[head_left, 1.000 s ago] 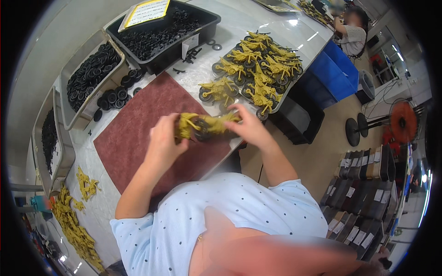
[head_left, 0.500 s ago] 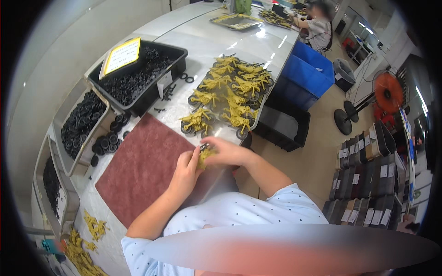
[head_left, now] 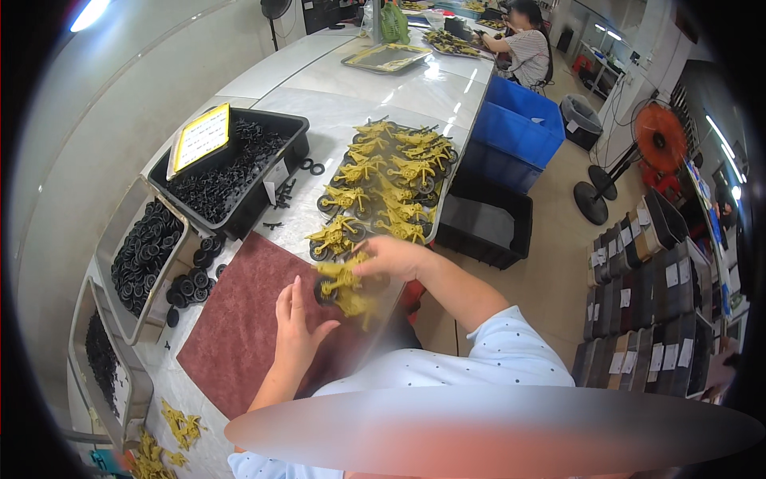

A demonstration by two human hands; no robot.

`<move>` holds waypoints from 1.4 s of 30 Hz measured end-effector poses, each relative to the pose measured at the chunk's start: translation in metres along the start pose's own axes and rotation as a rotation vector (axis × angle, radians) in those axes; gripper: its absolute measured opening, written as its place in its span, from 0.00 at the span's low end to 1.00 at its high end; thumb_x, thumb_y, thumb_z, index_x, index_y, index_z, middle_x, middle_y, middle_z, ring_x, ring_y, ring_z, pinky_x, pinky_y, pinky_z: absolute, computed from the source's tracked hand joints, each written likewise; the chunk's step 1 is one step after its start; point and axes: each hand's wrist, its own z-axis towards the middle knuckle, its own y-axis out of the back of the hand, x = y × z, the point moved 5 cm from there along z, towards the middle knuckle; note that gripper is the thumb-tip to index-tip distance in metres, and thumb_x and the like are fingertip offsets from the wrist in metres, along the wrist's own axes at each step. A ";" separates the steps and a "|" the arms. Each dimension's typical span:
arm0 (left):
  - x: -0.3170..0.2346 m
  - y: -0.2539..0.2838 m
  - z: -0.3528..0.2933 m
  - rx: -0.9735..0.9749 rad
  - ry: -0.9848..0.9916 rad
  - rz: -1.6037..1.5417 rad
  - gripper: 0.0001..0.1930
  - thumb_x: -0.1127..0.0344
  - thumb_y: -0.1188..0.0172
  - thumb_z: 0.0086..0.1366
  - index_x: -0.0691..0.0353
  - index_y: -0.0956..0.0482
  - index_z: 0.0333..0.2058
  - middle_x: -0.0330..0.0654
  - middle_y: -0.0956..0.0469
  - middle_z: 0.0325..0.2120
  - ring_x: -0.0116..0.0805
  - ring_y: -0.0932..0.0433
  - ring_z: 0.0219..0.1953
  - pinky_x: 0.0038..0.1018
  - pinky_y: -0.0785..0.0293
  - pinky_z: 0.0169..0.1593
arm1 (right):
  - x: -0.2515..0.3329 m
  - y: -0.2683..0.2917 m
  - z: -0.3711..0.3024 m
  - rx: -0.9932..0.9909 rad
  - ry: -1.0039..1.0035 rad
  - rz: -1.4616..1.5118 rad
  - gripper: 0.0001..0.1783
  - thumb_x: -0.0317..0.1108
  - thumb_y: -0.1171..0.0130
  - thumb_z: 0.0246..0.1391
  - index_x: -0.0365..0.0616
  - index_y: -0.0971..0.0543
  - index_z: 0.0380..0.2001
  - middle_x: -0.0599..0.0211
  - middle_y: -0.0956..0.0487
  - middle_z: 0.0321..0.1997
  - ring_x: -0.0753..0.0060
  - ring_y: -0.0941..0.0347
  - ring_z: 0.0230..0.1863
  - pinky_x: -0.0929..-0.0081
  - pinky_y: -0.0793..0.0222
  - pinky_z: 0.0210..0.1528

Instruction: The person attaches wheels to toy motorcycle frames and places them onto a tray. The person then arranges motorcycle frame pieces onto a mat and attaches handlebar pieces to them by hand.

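Observation:
Over the right corner of the dark red mat [head_left: 231,323], my right hand [head_left: 392,257] grips a yellow toy motorcycle [head_left: 339,275] with a black wheel. Motion blurs the toy's lower part, so its exact outline is unclear. My left hand [head_left: 295,323] is open above the mat, fingers stretched and thumb apart, with nothing in it. Just beyond my right hand, several similar yellow motorcycles [head_left: 387,180] with black wheels stand close together in rows.
Along the left stand a black bin [head_left: 299,144] of small black parts, a tray of black wheels [head_left: 148,247] and another tray [head_left: 140,383]. Loose yellow parts [head_left: 182,423] lie at lower left. Blue crates [head_left: 519,120] and a black crate [head_left: 487,227] flank the table's right edge. A person [head_left: 527,52] sits at the far end.
My left hand has let go of the yellow toy and opened, moving left and down. My right hand keeps the toy and has shifted slightly right. The whole view has also shifted a little.

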 end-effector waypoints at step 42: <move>-0.059 0.011 0.128 -0.455 -0.652 0.415 0.15 0.69 0.46 0.55 0.64 0.25 0.42 0.43 0.24 0.44 0.43 0.28 0.52 0.42 0.40 0.55 | 0.119 0.065 0.002 -0.255 0.231 0.346 0.15 0.35 0.45 0.57 0.36 0.25 0.44 0.59 0.21 0.43 0.67 0.22 0.41 0.67 0.22 0.44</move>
